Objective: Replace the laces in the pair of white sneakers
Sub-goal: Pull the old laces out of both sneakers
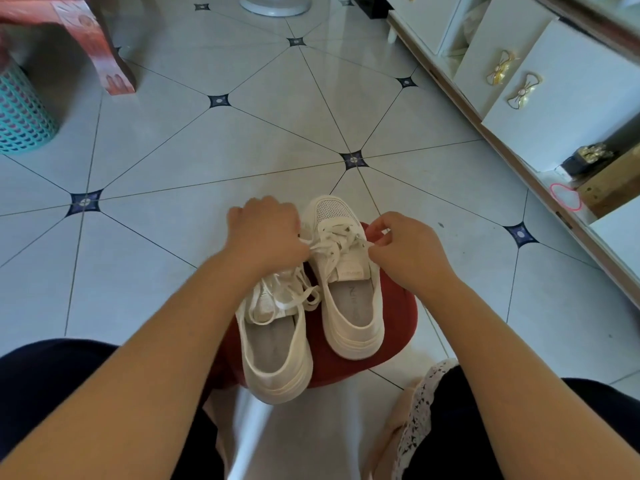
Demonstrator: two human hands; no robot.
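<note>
One view alone covered the scene, from a wide-angle camera worn on the person's head. It looked forward and steeply down over the person's own lap, and the forearms entered from seven and five o'clock. The white sneakers on the red stool sat close below, just under mid-frame, where the left hand and right hand met over the laces. The tiled floor ran away toward twelve o'clock, its lines bowed by the lens. A white cabinet leaned in at two o'clock, a teal basket sat at nine, and a red table leg stood at eleven.
</note>
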